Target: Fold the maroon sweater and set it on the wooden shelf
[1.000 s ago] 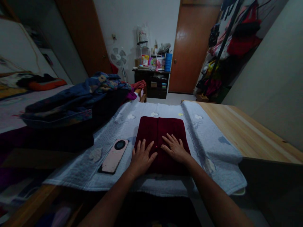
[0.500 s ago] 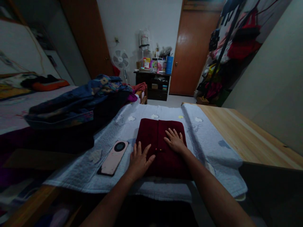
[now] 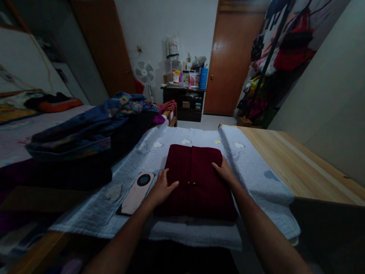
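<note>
A folded dark red garment [image 3: 199,198] lies flat on the pale blue cloth in front of me, with a seam down its middle and small shiny ornaments near the centre. My left hand [image 3: 163,189] holds its left edge, thumb resting on top. On the opposite edge is my right hand [image 3: 225,171], its thumb on the upper face and its other fingers over the side, partly hidden. A pink phone [image 3: 135,198] with a round black camera ring lies just left of my left hand.
The pale blue cloth [image 3: 256,167] covers the surface beneath the garment. Heaped clothes [image 3: 85,121] lie to the left. A bare wooden board [image 3: 299,163] extends on the right. Farther back stand a fan [image 3: 145,72], a dark cabinet [image 3: 182,106] and a door [image 3: 225,64].
Both hands have moved from lying flat on top of the garment outward to its left and right edges. The garment looks slightly shifted toward me.
</note>
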`<control>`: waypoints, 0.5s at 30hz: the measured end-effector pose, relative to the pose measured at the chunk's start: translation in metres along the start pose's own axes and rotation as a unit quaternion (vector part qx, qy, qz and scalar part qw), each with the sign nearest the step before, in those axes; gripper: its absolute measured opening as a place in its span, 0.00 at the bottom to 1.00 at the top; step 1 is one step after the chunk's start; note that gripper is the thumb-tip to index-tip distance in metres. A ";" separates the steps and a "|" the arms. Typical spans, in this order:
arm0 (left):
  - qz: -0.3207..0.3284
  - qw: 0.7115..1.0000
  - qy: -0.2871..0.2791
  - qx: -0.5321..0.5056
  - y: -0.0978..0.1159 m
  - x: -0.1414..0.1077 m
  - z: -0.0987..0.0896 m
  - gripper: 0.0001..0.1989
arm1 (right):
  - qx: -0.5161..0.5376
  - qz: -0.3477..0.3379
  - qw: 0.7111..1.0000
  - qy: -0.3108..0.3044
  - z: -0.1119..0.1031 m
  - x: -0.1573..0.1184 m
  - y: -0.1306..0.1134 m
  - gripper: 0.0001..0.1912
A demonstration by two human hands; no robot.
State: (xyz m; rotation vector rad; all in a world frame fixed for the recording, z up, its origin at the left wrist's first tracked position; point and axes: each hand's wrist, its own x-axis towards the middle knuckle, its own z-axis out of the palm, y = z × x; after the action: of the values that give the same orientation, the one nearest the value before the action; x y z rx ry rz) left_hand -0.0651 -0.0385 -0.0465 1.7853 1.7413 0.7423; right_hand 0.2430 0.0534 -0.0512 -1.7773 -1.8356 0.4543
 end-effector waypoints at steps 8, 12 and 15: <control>-0.120 0.962 0.026 -0.244 -0.002 0.074 -0.010 0.49 | 0.438 0.216 0.864 -0.118 -0.022 -0.032 -0.004 0.25; -0.180 0.913 -0.038 -0.365 0.001 0.091 -0.010 0.36 | 0.514 0.260 0.795 -0.188 -0.024 -0.029 -0.007 0.17; -0.197 0.862 -0.152 -0.442 -0.001 0.097 -0.011 0.26 | 0.546 0.294 0.754 -0.219 -0.025 -0.027 -0.008 0.17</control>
State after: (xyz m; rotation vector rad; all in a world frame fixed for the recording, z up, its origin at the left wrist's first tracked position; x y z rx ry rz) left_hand -0.0720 0.0584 -0.0381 0.8254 1.1787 0.8317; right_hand 0.2508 0.0232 -0.0301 -1.3192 -0.7371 1.8580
